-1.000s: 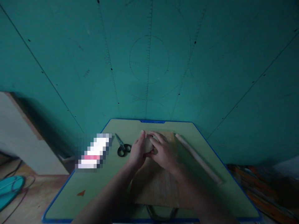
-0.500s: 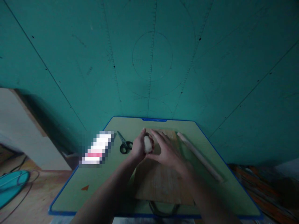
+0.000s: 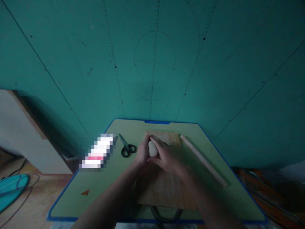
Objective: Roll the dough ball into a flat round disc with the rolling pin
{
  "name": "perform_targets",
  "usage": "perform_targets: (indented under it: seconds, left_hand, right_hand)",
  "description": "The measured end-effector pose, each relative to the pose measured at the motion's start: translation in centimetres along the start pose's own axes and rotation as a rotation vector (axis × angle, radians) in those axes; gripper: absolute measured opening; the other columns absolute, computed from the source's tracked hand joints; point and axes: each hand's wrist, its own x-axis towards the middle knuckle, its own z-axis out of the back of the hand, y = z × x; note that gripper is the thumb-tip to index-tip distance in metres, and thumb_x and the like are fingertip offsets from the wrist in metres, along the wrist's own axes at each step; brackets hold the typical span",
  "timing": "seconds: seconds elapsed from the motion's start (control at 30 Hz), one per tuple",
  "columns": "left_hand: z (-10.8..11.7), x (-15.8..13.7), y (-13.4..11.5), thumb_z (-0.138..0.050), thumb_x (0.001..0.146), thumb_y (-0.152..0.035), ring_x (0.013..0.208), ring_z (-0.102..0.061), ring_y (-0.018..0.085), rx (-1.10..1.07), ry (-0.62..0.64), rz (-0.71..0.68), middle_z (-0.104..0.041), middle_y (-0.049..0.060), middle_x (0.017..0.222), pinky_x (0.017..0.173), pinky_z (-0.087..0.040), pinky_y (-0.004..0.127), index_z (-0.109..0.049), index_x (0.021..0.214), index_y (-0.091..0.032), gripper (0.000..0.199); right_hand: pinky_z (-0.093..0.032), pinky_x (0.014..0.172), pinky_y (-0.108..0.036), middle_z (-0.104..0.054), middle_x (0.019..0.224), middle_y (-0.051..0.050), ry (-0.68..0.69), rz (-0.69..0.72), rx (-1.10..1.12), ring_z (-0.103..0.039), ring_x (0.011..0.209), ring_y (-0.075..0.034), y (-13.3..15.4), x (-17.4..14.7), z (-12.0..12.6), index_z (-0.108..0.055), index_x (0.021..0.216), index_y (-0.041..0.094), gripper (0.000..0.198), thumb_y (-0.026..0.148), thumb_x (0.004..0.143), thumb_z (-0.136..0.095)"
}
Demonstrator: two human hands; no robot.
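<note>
A pale ball of dough [image 3: 152, 149] is cupped between my two hands over the wooden board [image 3: 166, 194]. My left hand [image 3: 142, 152] presses on its left side with the thumb up. From the right, my right hand [image 3: 166, 156] wraps round it, fingers curved over the top and thumb beneath. Much of the dough is hidden by the palms and fingers. Scissors with black handles [image 3: 128, 149] lie open just left of my left hand. To the right of the board rests a thin wooden rolling pin [image 3: 203, 160].
The board lies on a pale green table [image 3: 114, 187] with a blue rim. A blurred-out bright rectangle [image 3: 98, 151] and a small orange scrap [image 3: 85, 192] are on its left. A green wall [image 3: 152, 63] rises behind. A dark curved handle [image 3: 165, 218] shows at the front.
My right hand has moved left and closed onto the dough, which was mainly in my left hand with the right fingers spread. The scissors and rolling pin have not moved.
</note>
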Motion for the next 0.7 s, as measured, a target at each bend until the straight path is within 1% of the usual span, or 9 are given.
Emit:
perform_targets:
  seconds: [0.07, 0.13, 0.2, 0.27, 0.37, 0.43, 0.53, 0.63, 0.7]
  left_hand:
    - [-0.3, -0.1, -0.1, -0.064, 0.076, -0.063, 0.062, -0.06, 0.015, -0.05, 0.068, 0.014, -0.065, 0.001, 0.067, 0.056, -0.047, 0.024, -0.066, 0.08, -0.015, 0.048]
    - [-0.7, -0.3, -0.3, -0.066, 0.075, -0.059, 0.065, -0.062, 0.016, -0.08, 0.157, 0.023, -0.067, 0.003, 0.073, 0.059, -0.049, 0.025, -0.066, 0.087, -0.014, 0.046]
    - [-0.8, -0.5, -0.5, -0.07, 0.073, -0.053, 0.062, -0.06, 0.014, -0.064, 0.184, -0.011, -0.065, 0.001, 0.072, 0.054, -0.047, 0.023, -0.065, 0.089, -0.014, 0.043]
    - [-0.8, -0.6, -0.6, -0.072, 0.073, -0.052, 0.054, -0.055, 0.011, -0.028, 0.155, -0.082, -0.061, -0.002, 0.066, 0.048, -0.042, 0.02, -0.065, 0.089, -0.015, 0.041]
    - [-0.7, -0.6, -0.6, -0.071, 0.073, -0.057, 0.048, -0.049, 0.009, -0.004, 0.092, -0.13, -0.056, -0.004, 0.06, 0.044, -0.039, 0.02, -0.065, 0.085, -0.015, 0.044]
    - [-0.9, -0.6, -0.5, -0.073, 0.071, -0.057, 0.051, -0.052, 0.01, -0.017, 0.028, -0.098, -0.059, -0.003, 0.063, 0.047, -0.041, 0.02, -0.065, 0.084, -0.015, 0.045]
    - [-1.2, -0.7, -0.4, -0.075, 0.068, -0.053, 0.064, -0.061, 0.013, -0.074, -0.039, -0.036, -0.067, 0.001, 0.074, 0.057, -0.047, 0.022, -0.067, 0.085, -0.014, 0.043]
    - [-1.3, -0.9, -0.4, -0.074, 0.069, -0.051, 0.073, -0.065, 0.017, -0.088, 0.018, -0.002, -0.069, 0.003, 0.079, 0.066, -0.051, 0.026, -0.068, 0.086, -0.014, 0.042]
    - [-1.3, -1.1, -0.5, -0.076, 0.068, -0.049, 0.071, -0.065, 0.018, -0.029, 0.09, -0.043, -0.069, 0.003, 0.078, 0.065, -0.051, 0.027, -0.066, 0.088, -0.014, 0.041]
  right_hand:
    - [-0.039, 0.111, -0.048, -0.047, 0.148, -0.016, -0.06, 0.016, 0.091, -0.044, 0.137, -0.028, -0.4, 0.2, 0.5, -0.041, 0.144, 0.021, 0.071, 0.041, 0.083, -0.071]
    - [-0.044, 0.107, -0.043, -0.053, 0.141, -0.013, -0.133, 0.017, 0.196, -0.049, 0.132, -0.026, -0.8, 0.3, 1.1, -0.049, 0.137, 0.022, 0.058, 0.044, 0.085, -0.067]
    - [-0.046, 0.104, -0.04, -0.056, 0.136, -0.011, -0.185, 0.014, 0.238, -0.053, 0.128, -0.024, -0.9, 0.3, 1.4, -0.052, 0.133, 0.024, 0.052, 0.045, 0.087, -0.064]
    - [-0.043, 0.108, -0.042, -0.054, 0.138, -0.011, -0.199, 0.019, 0.194, -0.051, 0.13, -0.024, -0.7, 0.3, 1.4, -0.05, 0.135, 0.024, 0.053, 0.043, 0.088, -0.063]
    - [-0.038, 0.111, -0.047, -0.048, 0.146, -0.013, -0.175, 0.021, 0.091, -0.044, 0.136, -0.026, -0.4, 0.2, 0.9, -0.038, 0.145, 0.025, 0.07, 0.039, 0.084, -0.068]
    - [-0.038, 0.112, -0.049, -0.046, 0.147, -0.014, -0.158, 0.015, 0.032, -0.042, 0.138, -0.027, -0.3, 0.2, 0.4, -0.034, 0.148, 0.024, 0.079, 0.037, 0.08, -0.073]
    - [-0.039, 0.111, -0.05, -0.047, 0.146, -0.014, -0.148, 0.013, -0.04, -0.043, 0.137, -0.028, -0.3, 0.2, 0.1, -0.038, 0.146, 0.024, 0.08, 0.036, 0.077, -0.076]
    - [-0.043, 0.108, -0.05, -0.052, 0.141, -0.012, -0.157, -0.008, -0.053, -0.048, 0.133, -0.028, -0.4, 0.3, 0.3, -0.046, 0.141, 0.026, 0.073, 0.036, 0.076, -0.077]
    - [-0.044, 0.106, -0.05, -0.055, 0.137, -0.01, -0.184, -0.014, -0.019, -0.05, 0.131, -0.027, -0.5, 0.3, 0.6, -0.048, 0.138, 0.029, 0.069, 0.034, 0.076, -0.077]
